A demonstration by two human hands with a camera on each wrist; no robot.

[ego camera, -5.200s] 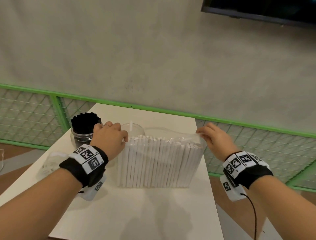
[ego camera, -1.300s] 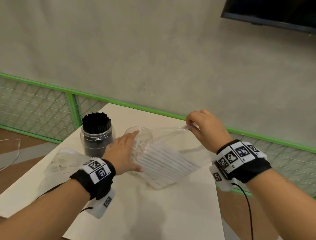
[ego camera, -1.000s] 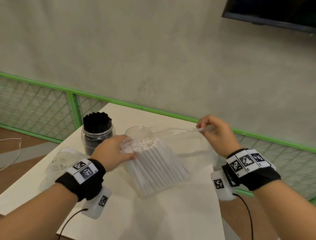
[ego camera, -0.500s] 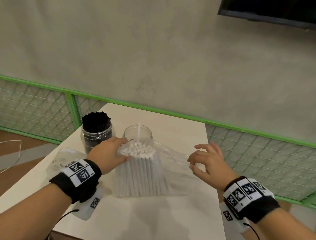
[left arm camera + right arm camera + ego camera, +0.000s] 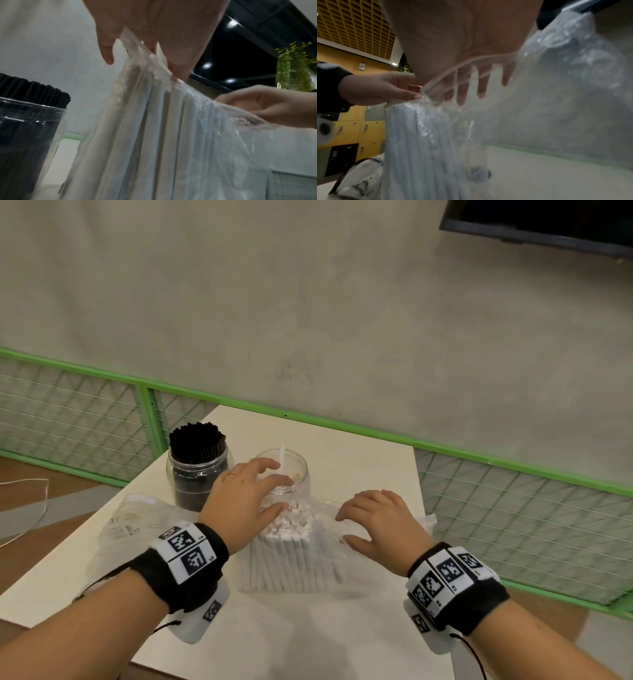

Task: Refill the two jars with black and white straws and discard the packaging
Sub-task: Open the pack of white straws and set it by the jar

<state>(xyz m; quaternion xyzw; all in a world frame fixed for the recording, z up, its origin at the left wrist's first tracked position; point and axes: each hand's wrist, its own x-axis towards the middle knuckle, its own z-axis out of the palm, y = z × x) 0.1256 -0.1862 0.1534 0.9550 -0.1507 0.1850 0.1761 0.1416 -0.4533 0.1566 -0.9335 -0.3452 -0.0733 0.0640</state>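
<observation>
The white straws (image 5: 289, 546) are standing upright in their clear bag (image 5: 329, 553) on the table (image 5: 342, 638), just near of the clear jar (image 5: 291, 474). Your left hand (image 5: 243, 501) is gripping the straw tops; your right hand (image 5: 380, 522) is resting spread on the bag.

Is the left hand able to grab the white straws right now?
Probably yes. The left hand is already at the top of the white straws, whose ends look uncovered where the clear bag is open. Nothing blocks it.
</observation>
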